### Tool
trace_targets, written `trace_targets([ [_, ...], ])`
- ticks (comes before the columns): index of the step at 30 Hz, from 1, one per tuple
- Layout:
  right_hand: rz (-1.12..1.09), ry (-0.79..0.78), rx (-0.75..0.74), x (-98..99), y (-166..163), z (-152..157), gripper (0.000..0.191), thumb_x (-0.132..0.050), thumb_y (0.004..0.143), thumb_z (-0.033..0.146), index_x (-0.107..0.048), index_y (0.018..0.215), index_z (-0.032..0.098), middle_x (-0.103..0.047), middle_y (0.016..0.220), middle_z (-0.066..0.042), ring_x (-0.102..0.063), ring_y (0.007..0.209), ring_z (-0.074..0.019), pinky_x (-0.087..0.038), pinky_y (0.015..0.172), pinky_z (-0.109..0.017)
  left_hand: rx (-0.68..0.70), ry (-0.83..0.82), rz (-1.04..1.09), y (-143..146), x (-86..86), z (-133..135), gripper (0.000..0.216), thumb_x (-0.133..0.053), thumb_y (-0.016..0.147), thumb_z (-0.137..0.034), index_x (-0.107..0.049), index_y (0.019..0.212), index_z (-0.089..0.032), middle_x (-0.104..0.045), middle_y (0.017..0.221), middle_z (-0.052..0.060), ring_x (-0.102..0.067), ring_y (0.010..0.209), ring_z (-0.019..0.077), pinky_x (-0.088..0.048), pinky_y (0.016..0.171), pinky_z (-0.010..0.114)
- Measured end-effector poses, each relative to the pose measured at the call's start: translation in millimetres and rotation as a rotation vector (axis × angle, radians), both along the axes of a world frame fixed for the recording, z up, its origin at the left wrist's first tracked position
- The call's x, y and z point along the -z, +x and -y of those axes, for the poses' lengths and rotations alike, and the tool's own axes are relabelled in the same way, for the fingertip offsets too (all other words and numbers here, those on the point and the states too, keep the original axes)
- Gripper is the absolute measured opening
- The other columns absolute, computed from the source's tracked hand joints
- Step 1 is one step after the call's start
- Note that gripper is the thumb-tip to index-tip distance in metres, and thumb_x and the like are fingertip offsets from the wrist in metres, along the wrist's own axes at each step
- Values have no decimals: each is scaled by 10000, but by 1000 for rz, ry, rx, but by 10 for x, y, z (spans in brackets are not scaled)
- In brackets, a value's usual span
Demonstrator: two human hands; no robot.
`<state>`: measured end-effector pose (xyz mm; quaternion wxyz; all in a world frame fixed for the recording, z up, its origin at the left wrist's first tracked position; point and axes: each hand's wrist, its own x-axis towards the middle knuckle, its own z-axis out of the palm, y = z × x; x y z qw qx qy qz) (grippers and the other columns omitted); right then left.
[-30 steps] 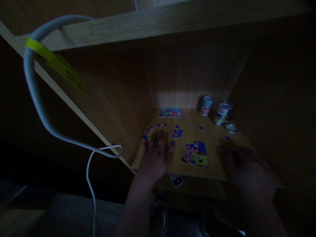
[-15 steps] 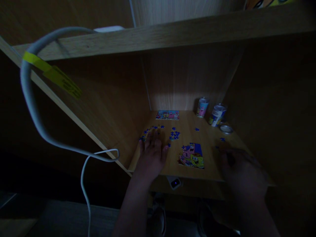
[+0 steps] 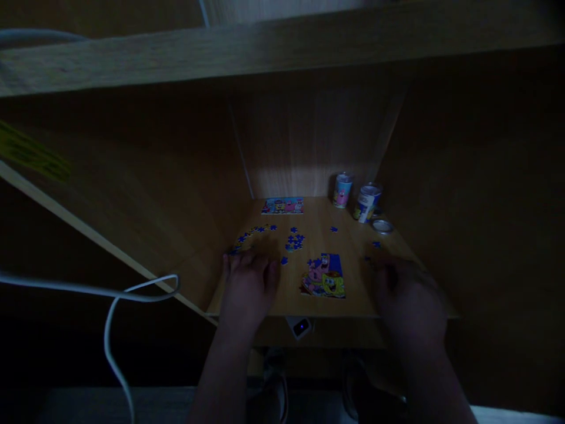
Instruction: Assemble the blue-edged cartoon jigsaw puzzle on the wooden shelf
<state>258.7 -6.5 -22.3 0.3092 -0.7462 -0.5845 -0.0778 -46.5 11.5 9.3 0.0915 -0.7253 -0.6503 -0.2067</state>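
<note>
My left hand (image 3: 249, 288) rests on the left of the wooden shelf board, just in front of a curved row of loose jigsaw pieces (image 3: 242, 238). Its thumb stands apart from the fingers, and nothing shows in it. My right hand (image 3: 410, 300) is over the board's right side with fingers curled together; dim light hides whatever they may hold. By its fingertips lies a small blue jigsaw piece (image 3: 368, 258), with another blue piece (image 3: 376, 244) beyond. Between the hands is a partly joined cartoon puzzle (image 3: 325, 277). A cluster of blue pieces (image 3: 295, 242) lies behind it.
At the back lies a cartoon picture card (image 3: 282, 205). Two printed cans (image 3: 342, 189) stand at the back right, near a round lid (image 3: 382, 227). An upper shelf edge (image 3: 265, 50) crosses above. A white cable (image 3: 110, 330) hangs at left.
The view has shifted, so the scene sits further left. My left hand has drawn back from the loose pieces toward the front edge, its fingers bending. My right hand stays by the same blue piece.
</note>
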Motion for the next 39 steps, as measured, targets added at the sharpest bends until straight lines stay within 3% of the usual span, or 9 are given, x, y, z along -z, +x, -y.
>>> trace_targets([
  [5, -61, 33, -8, 66, 46, -17, 337, -518, 1022, 346, -729, 1204, 158, -780, 1187, -175, -700, 1055, -340, -528, 905, -450, 105, 71, 3, -61, 71, -6, 449, -540, 1123, -400, -680, 725, -244, -698, 843, 73, -694, 921, 296, -570, 995, 519],
  [10, -161, 115, 27, 54, 35, -9, 316, -477, 1023, 300, -711, 1183, 160, -767, 1123, -181, -683, 1053, -349, -511, 929, -459, 170, 84, 5, -62, 66, -10, 442, -601, 1102, -458, -675, 722, -246, -711, 821, 63, -702, 900, 291, -565, 924, 485],
  [14, -200, 176, 36, 38, 28, 10, 326, -441, 1019, 258, -680, 1212, 147, -756, 1171, -203, -670, 1079, -363, -500, 956, -476, 252, 97, 31, -70, 60, -3, 261, -616, 1097, -443, -814, 1076, -276, -797, 1140, 87, -716, 1124, 325, -555, 1048, 526],
  [18, -198, 163, 47, 38, 24, 19, 320, -450, 1005, 238, -654, 1237, 154, -751, 1182, -199, -662, 1095, -369, -498, 946, -474, 272, 39, -8, -81, 94, -8, 343, -593, 1104, -480, -811, 1286, -288, -730, 1461, 106, -634, 1395, 362, -496, 1203, 582],
  [23, -191, 161, 59, 23, 8, 11, 297, -460, 993, 231, -652, 1212, 174, -750, 1161, -170, -664, 1091, -355, -493, 953, -458, 98, -6, -59, -33, 154, -31, 580, -507, 1115, -560, -644, 1548, -199, -521, 1730, 167, -450, 1592, 464, -353, 1295, 740],
  [26, -174, 153, 59, 23, 6, 3, 304, -469, 996, 236, -661, 1221, 165, -747, 1176, -172, -660, 1101, -355, -491, 951, -453, 31, 48, -10, -11, 173, -39, 669, -500, 1107, -564, -511, 1638, -157, -442, 1775, 209, -398, 1629, 479, -321, 1307, 763],
  [29, -131, 127, 54, 29, 9, -7, 295, -484, 1006, 242, -701, 1189, 163, -750, 1169, -172, -655, 1091, -349, -487, 938, -446, 57, 110, 39, -25, 159, -40, 568, -525, 1100, -521, -593, 1528, -154, -550, 1672, 235, -476, 1569, 454, -395, 1287, 706],
  [34, -73, 78, 8, 23, 9, -14, 260, -532, 993, 234, -763, 1103, 195, -777, 1166, -128, -649, 1049, -316, -469, 919, -428, 264, 128, 103, -70, 82, -21, 182, -577, 1068, -334, -727, 1058, -231, -752, 1364, 148, -678, 1313, 365, -532, 1165, 590],
  [39, -69, 37, 22, 11, 8, -8, 272, -542, 996, 253, -785, 1106, 206, -783, 1204, -113, -644, 1076, -323, -473, 924, -435, 378, 153, 132, -68, 44, -1, 125, -595, 1041, -244, -710, 992, -239, -803, 1108, 85, -736, 1088, 322, -562, 1031, 522],
])
